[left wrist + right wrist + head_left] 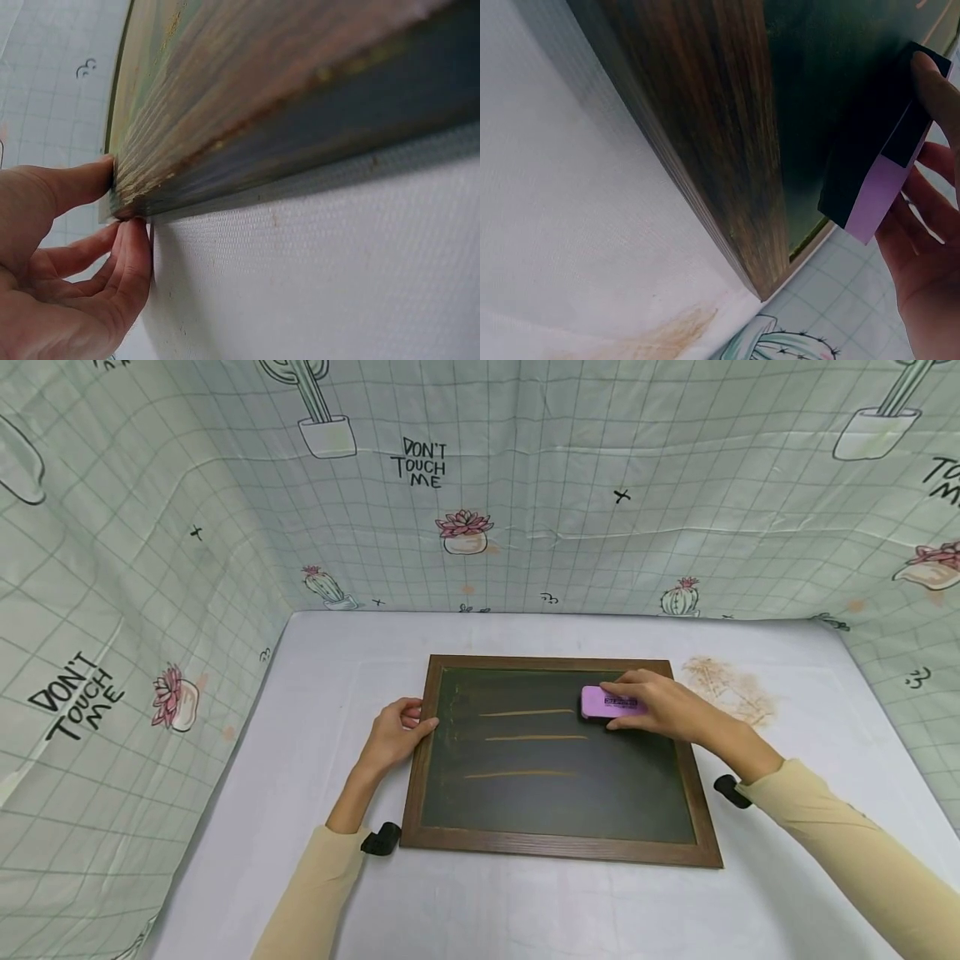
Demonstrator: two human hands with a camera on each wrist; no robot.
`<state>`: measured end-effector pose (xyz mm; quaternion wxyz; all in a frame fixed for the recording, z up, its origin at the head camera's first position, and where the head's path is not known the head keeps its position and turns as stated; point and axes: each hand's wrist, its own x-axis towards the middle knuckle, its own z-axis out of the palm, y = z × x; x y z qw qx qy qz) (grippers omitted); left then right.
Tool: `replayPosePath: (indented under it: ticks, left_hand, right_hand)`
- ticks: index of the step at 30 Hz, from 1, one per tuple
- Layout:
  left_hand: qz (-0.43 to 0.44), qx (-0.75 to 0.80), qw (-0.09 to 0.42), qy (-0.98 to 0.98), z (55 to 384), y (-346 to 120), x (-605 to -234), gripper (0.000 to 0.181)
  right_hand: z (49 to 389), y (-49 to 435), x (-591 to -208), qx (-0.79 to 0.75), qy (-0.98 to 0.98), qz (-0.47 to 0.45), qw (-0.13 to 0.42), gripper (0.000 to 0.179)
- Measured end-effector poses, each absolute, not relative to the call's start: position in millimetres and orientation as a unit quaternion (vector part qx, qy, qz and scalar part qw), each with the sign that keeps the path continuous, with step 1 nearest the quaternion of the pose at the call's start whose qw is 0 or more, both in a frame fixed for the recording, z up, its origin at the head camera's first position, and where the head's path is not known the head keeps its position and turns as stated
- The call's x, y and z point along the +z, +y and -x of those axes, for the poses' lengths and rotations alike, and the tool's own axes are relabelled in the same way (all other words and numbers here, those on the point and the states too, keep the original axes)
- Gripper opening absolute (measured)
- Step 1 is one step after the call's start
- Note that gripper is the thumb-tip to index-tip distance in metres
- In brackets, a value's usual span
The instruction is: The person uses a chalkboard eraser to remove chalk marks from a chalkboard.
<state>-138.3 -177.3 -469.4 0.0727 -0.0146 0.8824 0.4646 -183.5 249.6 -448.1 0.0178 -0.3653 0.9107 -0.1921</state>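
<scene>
A dark green chalkboard [555, 814] in a brown wooden frame lies on the white table. Three orange chalk lines [536, 737] run across its left and middle area. My left hand [393, 733] holds the frame's left side. In the left wrist view, the thumb of that hand [71, 270] lies on the frame's face [217, 90], with the fingers against its outer edge. A purple eraser [596, 702] with a dark underside is gripped by my right hand [667, 706] at the board's upper right. The right wrist view shows the eraser [876, 195] tilted between thumb and fingers.
Orange-brown dust stains [727, 689] mark the white table [555, 910] right of the board. A grid-patterned cloth [540, 535] with cactus drawings stands behind and along the sides. Black wrist straps [381, 839] sit by both sleeves.
</scene>
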Motion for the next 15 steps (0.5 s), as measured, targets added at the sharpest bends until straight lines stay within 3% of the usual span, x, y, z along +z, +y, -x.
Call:
replayPosePath:
  ticks: [15]
  left_hand:
    - [0.016,0.467,0.072,0.881,138.1,-176.9,-469.3,0.051]
  right_hand:
    - [178.2,245.1,-455.5,-0.201,0.907,0.368,-0.025,0.062]
